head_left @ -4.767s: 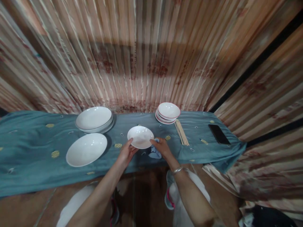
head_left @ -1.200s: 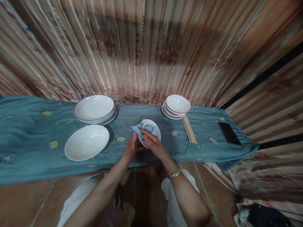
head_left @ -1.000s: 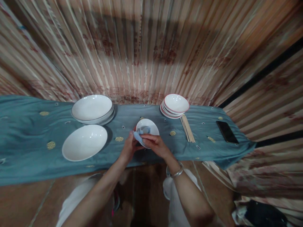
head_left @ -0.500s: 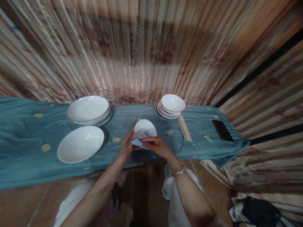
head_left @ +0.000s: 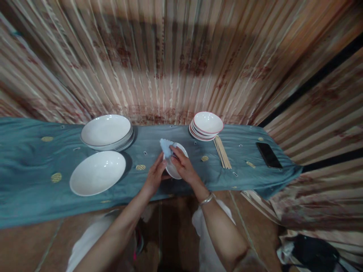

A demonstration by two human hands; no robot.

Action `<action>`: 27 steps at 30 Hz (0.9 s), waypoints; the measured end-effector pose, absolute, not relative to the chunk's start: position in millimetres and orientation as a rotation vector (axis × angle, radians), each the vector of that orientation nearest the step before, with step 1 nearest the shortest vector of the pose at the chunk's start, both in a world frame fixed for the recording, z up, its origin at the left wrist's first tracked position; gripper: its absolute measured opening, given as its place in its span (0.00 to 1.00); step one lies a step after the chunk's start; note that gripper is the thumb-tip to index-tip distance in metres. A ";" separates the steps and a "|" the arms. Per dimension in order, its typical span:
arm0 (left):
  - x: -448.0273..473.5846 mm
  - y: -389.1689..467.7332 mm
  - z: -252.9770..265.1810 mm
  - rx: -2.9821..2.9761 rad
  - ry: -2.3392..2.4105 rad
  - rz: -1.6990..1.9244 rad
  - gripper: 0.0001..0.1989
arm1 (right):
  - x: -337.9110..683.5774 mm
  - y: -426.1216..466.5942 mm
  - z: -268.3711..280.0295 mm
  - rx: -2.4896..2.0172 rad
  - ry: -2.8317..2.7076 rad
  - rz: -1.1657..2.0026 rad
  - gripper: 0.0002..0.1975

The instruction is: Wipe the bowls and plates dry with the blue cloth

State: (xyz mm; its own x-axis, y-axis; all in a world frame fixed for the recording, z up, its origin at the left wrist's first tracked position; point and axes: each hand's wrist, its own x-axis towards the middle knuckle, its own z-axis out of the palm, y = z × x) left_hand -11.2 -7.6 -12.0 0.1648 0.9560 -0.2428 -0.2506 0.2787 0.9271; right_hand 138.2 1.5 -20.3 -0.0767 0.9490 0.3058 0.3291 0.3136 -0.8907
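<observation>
White bowl sits between the person's two hands at the near, middle part of the table; whether its base touches the cloth covering cannot be told. The left hand grips its left side, thumb on the rim. The right hand, with a silver bracelet at its wrist, pinches a light blue cloth against the bowl's far left edge. To the left on the patterned teal tablecloth lies a wide white dish; to the right, a bundle of chopsticks and, farther right, a dark phone. Beyond these stand a dish stack on the left and red-rimmed bowls, stacked, on the right. Pleated curtains hang behind.
</observation>
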 end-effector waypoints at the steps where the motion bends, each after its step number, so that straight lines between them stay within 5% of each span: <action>1: -11.3 -8.1 -11.0 0.894 1.027 1.033 0.34 | 138.6 1.2 -23.3 -1.236 -1.648 0.732 0.25; 9: -9.2 -11.3 -4.9 0.951 1.037 1.002 0.38 | 143.3 -7.9 -21.6 -1.641 -1.940 0.326 0.26; 16: -9.0 -10.9 -4.4 0.950 1.058 0.989 0.38 | 152.9 -16.5 -13.8 -1.888 -2.049 0.086 0.18; 27: -8.0 -9.5 -4.6 0.965 1.055 1.006 0.37 | 167.1 -29.6 -3.2 -1.689 -2.169 0.655 0.11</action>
